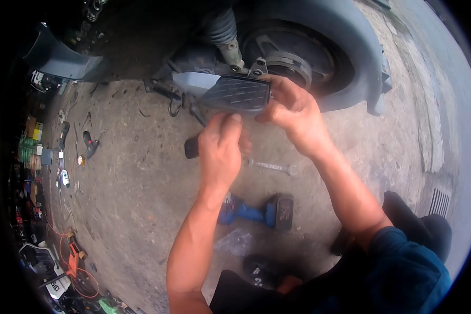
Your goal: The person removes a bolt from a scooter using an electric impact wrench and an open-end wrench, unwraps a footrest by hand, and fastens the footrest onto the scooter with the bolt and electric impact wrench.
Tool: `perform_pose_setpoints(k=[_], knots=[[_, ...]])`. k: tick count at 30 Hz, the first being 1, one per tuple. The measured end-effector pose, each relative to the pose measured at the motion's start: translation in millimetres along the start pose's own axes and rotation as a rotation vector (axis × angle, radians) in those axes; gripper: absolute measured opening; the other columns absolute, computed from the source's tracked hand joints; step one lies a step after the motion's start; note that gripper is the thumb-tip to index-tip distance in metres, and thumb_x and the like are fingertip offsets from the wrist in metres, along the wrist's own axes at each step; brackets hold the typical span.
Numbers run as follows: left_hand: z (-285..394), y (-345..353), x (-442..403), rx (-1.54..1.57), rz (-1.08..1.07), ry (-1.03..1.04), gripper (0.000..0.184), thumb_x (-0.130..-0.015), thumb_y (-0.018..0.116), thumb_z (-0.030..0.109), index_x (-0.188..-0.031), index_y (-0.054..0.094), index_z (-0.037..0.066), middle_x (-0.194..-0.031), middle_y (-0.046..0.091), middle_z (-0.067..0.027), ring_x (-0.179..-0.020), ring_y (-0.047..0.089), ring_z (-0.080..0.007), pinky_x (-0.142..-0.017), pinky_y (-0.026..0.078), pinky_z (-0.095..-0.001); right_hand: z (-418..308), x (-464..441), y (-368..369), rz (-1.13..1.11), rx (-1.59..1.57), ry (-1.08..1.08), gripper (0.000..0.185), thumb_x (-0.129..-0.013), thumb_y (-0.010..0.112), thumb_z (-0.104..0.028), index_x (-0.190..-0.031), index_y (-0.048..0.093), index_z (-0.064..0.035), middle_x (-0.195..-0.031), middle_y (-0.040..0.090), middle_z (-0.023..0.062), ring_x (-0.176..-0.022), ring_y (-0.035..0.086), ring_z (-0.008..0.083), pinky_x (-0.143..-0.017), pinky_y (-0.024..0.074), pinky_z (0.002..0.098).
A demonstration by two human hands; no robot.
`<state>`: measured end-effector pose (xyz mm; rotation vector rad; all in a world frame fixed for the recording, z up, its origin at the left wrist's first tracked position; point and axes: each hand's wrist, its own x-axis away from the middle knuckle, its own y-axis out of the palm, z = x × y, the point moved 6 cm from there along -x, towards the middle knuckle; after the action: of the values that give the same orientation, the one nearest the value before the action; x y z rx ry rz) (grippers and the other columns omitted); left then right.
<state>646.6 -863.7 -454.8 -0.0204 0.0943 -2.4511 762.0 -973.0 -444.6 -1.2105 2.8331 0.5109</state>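
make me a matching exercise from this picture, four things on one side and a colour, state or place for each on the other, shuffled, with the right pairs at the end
Things
1. combination spanner
2. cordless power tool
3. dark rectangular part
4. plastic bag

Colour, state or place
A. in the grip of the right hand
B. see-through and crumpled
C. blue-bodied
D. silvery metal

Right pairs: 1-D, 2-C, 3-A, 4-B

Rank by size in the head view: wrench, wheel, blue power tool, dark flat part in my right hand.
1. Wheel
2. Blue power tool and dark flat part: similar, and the raised part may be nearer the camera, so unranked
3. Wrench
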Motion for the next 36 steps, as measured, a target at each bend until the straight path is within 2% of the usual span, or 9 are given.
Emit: perform_pose_setpoints(k=[4,5,6,8,12,17,26,31,36], knots=[[7,12,-4,0.078,-0.079,0.091,0.024,-0.099,0.055,0.020,-0.107,0.062,-0.002,-0.095,0.063,-0.0072,-0.079,0.063,-0.0162,-0.067,0.053,-0.0339,-2,10,8,0.021,0.075,-0.047,0.054,-0.080,0.067,-0.005,-0.131,0.050,0.0039,-0.114,0.063,0.0133,-0.105,0.062,0.0194,-0.089,0.0519,0.0332],[6,9,-6,-0.113,0.015,0.334,0.023,-0.098,0.058,0.022,-0.109,0.063,0.002,-0.104,0.063,-0.0045,-0.091,0.062,-0.0135,-0.074,0.053,-0.0333,0,15,11,0.016,0.026,0.038,0.055,-0.079,0.067,-0.003,-0.131,0.050,0.0025,-0.112,0.063,0.0128,-0.108,0.062,0.0208,-0.088,0.0530,0.0335],[2,10,-9,-0.036,0.013,0.252,0.023,-0.098,0.059,0.023,-0.110,0.063,0.003,-0.105,0.062,-0.0038,-0.093,0.061,-0.0129,-0.075,0.053,-0.0329,2,13,10,0.041,0.217,-0.112,0.055,-0.079,0.068,-0.003,-0.130,0.051,0.0018,-0.108,0.064,0.0119,-0.105,0.064,0.0221,-0.087,0.0542,0.0342],[-10,12,-10,0.114,0.007,0.069,0.024,-0.097,0.062,0.024,-0.112,0.062,0.006,-0.107,0.062,-0.0025,-0.096,0.059,-0.0116,-0.078,0.052,-0.0321,10,12,7,0.071,0.157,-0.086,0.056,-0.077,0.070,-0.005,-0.129,0.052,-0.0003,-0.105,0.063,0.0126,-0.100,0.066,0.0242,-0.086,0.0546,0.0358],[-24,14,-16,0.239,0.149,0.144,0.024,-0.095,0.064,0.021,-0.114,0.060,0.006,-0.105,0.062,-0.0024,-0.093,0.058,-0.0119,-0.074,0.053,-0.0322,-1,9,2,0.102,0.468,-0.294,0.056,-0.073,0.072,-0.008,-0.127,0.056,-0.0020,-0.103,0.064,0.0148,-0.094,0.065,0.0252,-0.082,0.0539,0.0372],[-27,24,-34,0.334,0.181,-0.009,0.019,-0.094,0.062,0.017,-0.109,0.062,0.006,-0.099,0.062,-0.0036,-0.087,0.060,-0.0152,-0.070,0.053,-0.0317,-15,1,-3,0.180,0.768,-0.404,0.053,-0.071,0.072,-0.015,-0.122,0.060,-0.0053,-0.097,0.066,0.0112,-0.087,0.063,0.0248,-0.092,0.0437,0.0388],[-11,54,-40,0.621,0.193,-0.044,0.018,-0.091,0.062,0.018,-0.103,0.061,0.005,-0.094,0.063,-0.0064,-0.080,0.062,-0.0189,-0.062,0.053,-0.0314,-13,-4,-18,0.157,0.677,-0.490,0.053,-0.068,0.072,-0.014,-0.120,0.061,-0.0052,-0.079,0.061,0.0050,-0.082,0.061,0.0229,-0.103,0.0347,0.0505],[-8,62,-38,0.642,0.266,-0.029,0.015,-0.085,0.066,0.015,-0.097,0.061,0.007,-0.089,0.063,-0.0042,-0.076,0.061,-0.0165,-0.061,0.050,-0.0298,-14,-1,-23,0.168,0.646,-0.511,0.053,-0.068,0.071,-0.012,-0.120,0.061,-0.0036,-0.081,0.062,0.0060,-0.079,0.063,0.0231,-0.105,0.0374,0.0522],[-17,64,-39,0.675,0.237,-0.026,0.022,-0.089,0.064,0.020,-0.107,0.059,0.007,-0.099,0.063,-0.0050,-0.083,0.062,-0.0185,-0.063,0.053,-0.0321,-8,0,-32,0.163,0.577,-0.498,0.057,-0.069,0.073,-0.013,-0.124,0.061,-0.0021,-0.094,0.069,0.0119,-0.084,0.067,0.0253,-0.107,0.0398,0.0510]])
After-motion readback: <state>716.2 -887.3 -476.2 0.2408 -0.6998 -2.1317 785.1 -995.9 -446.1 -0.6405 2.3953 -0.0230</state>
